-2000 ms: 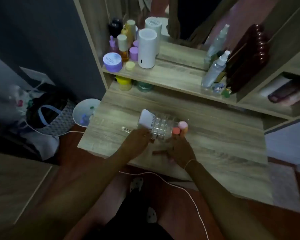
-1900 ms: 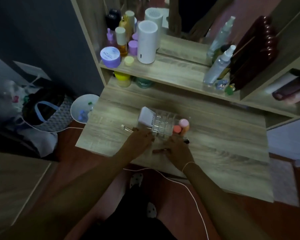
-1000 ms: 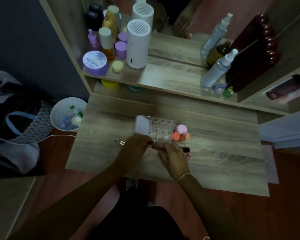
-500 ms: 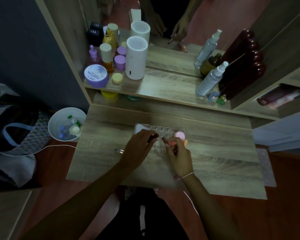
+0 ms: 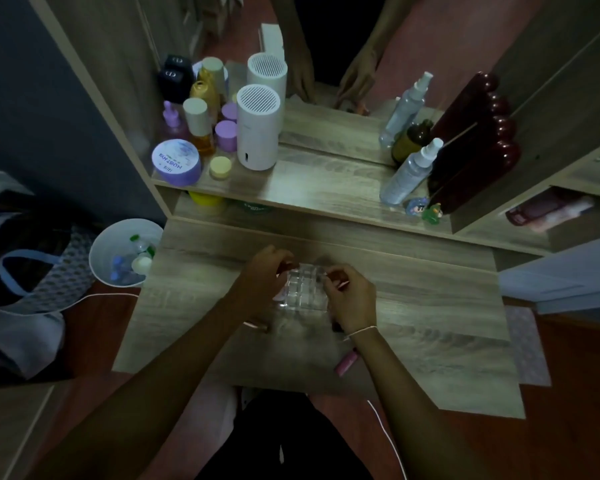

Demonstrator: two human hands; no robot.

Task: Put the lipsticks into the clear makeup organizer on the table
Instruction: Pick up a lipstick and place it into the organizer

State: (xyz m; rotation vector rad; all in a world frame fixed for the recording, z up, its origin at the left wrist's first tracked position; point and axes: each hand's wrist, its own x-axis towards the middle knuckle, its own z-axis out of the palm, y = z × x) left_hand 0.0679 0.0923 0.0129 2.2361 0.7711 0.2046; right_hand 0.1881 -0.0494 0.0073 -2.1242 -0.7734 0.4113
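The clear makeup organizer, a grid of small cells, stands mid-table between my hands. My left hand curls over its left rim, fingertips pinched at the far corner. From the right edge, my right hand pinches a slim pinkish lipstick. A pink lipstick lies on the table beside my right forearm. A thin item lies under my left wrist. My hands hide the organizer's contents.
The wooden table has a shelf behind with a white cylinder, purple jar, bottles and a spray bottle. A mirror reflects my hands. A white bin and bags sit on the floor at left.
Both hands rose from the table's front edge to the organizer; the right carried a lipstick up to its right edge. The view tilted further down.
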